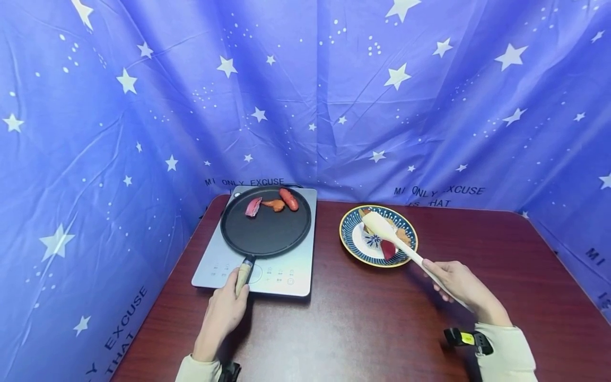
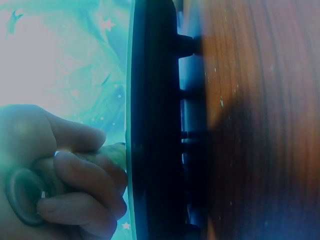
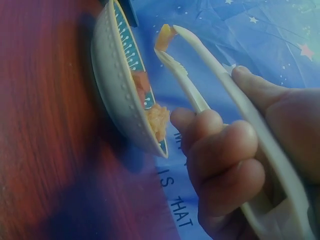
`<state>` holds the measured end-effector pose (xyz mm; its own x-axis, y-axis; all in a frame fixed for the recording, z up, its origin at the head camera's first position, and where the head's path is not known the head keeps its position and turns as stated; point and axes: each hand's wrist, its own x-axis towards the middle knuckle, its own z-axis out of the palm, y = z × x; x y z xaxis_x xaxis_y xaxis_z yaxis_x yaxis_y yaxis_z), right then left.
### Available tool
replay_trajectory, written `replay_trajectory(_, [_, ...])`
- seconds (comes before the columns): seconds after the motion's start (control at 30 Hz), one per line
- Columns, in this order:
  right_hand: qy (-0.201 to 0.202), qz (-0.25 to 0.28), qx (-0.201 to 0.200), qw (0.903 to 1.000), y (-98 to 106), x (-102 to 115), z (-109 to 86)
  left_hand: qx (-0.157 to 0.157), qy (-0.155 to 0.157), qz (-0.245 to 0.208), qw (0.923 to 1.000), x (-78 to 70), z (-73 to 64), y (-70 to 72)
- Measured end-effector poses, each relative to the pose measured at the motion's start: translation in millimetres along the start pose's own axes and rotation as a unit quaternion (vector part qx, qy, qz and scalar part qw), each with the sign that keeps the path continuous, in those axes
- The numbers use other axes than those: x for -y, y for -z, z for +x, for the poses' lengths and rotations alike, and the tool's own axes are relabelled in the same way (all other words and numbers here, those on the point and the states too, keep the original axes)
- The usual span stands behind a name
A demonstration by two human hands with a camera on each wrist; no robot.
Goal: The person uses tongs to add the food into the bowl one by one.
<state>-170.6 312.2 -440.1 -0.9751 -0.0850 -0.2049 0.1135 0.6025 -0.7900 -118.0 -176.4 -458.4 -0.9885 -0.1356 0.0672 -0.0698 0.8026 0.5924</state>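
Note:
My left hand (image 1: pixel 228 306) grips the wooden handle (image 1: pixel 243 276) of a flat black frying pan (image 1: pixel 264 233); its fingers curl round the handle in the left wrist view. In the pan lie a red sausage (image 1: pixel 288 199), an orange-brown food piece (image 1: pixel 275 205) and a pink-and-white slice (image 1: pixel 253 207). My right hand (image 1: pixel 460 284) holds cream-white tongs (image 1: pixel 406 246) over a blue-patterned plate (image 1: pixel 350 249). Between the tong tips is a small yellow-orange food piece (image 3: pixel 164 37). A dark red piece (image 1: pixel 388 249) and a tan crumbly piece (image 3: pixel 158 121) lie on the plate.
The pan stands on a silver induction cooker (image 1: pixel 210 270) at the left of the dark red wooden table (image 1: pixel 363 323). A blue star-printed curtain (image 1: pixel 296 122) closes off the back and sides. Each wrist wears a black strap (image 1: pixel 483 344).

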Motion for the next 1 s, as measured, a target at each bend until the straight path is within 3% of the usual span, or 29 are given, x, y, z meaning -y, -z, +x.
replay_trajectory(1.0, [0.023, 0.030, 0.024, 0.9990, -15.2, 24.3, 4.8, 0.001, -0.002, -0.001, 1.0000, 2.0, 0.2, -1.1])
